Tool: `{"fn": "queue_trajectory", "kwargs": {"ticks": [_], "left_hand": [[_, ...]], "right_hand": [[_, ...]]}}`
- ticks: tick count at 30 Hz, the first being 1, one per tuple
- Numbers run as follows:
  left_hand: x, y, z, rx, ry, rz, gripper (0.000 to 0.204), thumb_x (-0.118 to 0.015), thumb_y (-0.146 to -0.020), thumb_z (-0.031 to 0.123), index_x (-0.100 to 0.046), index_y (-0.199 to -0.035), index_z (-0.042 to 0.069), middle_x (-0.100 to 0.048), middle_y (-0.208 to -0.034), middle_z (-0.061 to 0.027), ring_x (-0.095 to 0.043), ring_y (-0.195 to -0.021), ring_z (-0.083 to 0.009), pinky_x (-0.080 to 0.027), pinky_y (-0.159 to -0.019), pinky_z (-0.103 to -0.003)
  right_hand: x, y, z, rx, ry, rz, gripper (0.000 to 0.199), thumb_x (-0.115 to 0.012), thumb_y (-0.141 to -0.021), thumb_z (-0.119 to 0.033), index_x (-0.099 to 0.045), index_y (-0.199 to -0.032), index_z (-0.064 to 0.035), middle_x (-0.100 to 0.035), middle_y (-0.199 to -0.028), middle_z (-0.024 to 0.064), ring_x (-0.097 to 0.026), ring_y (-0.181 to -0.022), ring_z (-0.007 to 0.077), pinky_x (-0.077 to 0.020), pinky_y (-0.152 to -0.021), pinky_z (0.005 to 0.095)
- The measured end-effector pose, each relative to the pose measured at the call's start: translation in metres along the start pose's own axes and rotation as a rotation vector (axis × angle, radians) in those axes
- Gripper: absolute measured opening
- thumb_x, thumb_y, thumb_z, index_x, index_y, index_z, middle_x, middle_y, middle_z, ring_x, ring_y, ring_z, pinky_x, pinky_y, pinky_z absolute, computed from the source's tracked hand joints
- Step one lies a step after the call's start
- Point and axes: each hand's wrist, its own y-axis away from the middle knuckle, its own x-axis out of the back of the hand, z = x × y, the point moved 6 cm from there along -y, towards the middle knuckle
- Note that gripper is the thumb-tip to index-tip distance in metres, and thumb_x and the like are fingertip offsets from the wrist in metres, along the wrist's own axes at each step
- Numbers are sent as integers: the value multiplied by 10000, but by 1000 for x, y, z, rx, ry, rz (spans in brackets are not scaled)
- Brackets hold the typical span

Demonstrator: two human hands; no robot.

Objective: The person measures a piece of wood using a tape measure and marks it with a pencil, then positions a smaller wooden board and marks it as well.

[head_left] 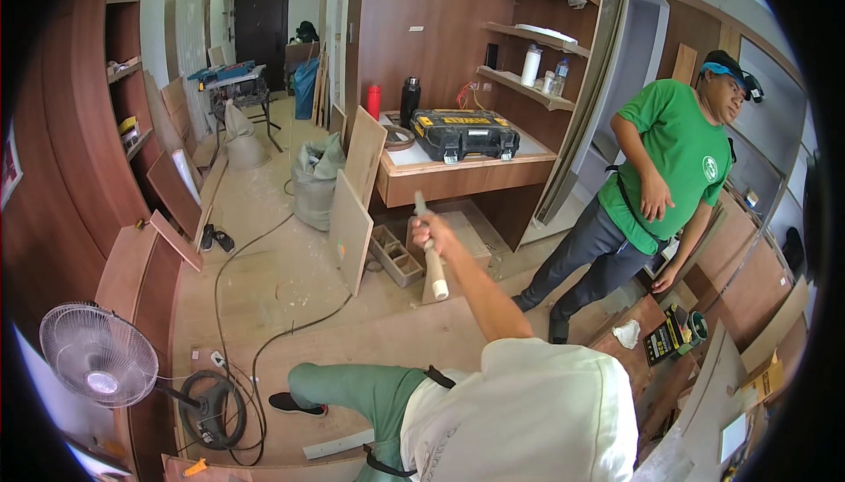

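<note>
My right hand (431,230) is closed around a tool with a long pale handle (435,275). A narrow greyish end (419,203) sticks up above my fist; I cannot make out its exact kind. My bare forearm (487,286) reaches forward from a white sleeve, and the tool is in front of the wooden counter's edge (466,181). Below and behind the hand, a divided wooden box (396,257) rests on the floor. Nothing shows of my left hand.
On the counter sit a black and yellow toolbox (465,134), a red bottle (374,102) and a black bottle (409,102). A person in green (678,165) stands at the right. Leaning boards (352,231), a cable (255,359) and a fan (99,354) lie leftward.
</note>
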Motion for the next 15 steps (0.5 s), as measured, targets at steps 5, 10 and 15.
{"fn": "queue_trajectory", "kwargs": {"ticks": [5, 10, 15], "left_hand": [[-6, -1, -8, -24, -104, -29, 478, -364, -973, 439, -645, -1273, 194, -629, -1290, -146, -554, -1241, -304, -393, -1072, -414], [-13, -4, -14, 24, -71, -36, 504, -357, -975, 480, -650, -1268, 192, -622, -1300, -151, -541, -1257, -306, -383, -1082, -414], [-14, -10, -17, 46, 53, -50, 548, -365, -971, 511, -664, -1245, 143, -622, -1294, -170, -528, -1269, -314, -371, -1093, -410]], "right_hand": [[-11, -1, -152, 304, 46, 15, 64, -439, -865, -35, -413, -897, -84, -456, -671, 42, -355, -454, 79, -322, -347, 243], [-61, 41, -292, 581, 106, -138, 160, -436, -860, 4, -374, -948, -114, -498, -724, 57, -371, -466, 81, -311, -357, 236], [-86, 60, -367, 677, 28, -119, 113, -453, -882, -16, -391, -964, -63, -494, -730, 77, -382, -490, 91, -333, -378, 239]]}}
